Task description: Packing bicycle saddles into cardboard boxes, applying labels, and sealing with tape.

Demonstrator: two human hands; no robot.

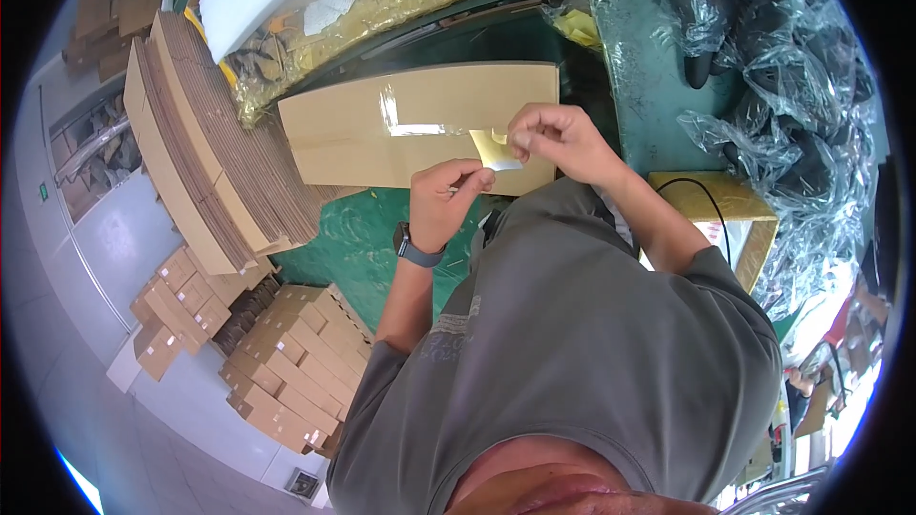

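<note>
A small piece of yellow paper, white along its lower edge like a sticker on backing, is stretched between my hands. My left hand, with a dark watch on the wrist, pinches its lower left corner. At its right edge my right hand is closed, thumb against the curled fingers. Both hands are above the near side of a long brown cardboard box, which has shiny clear tape on its top. Whether the paper touches the box I cannot tell.
Flat cardboard sheets are stacked to the left, with piled cartons nearer me. Behind the box runs a tape-covered bench edge. Dark items in clear plastic wrap crowd the right, beside an open box with a black cable.
</note>
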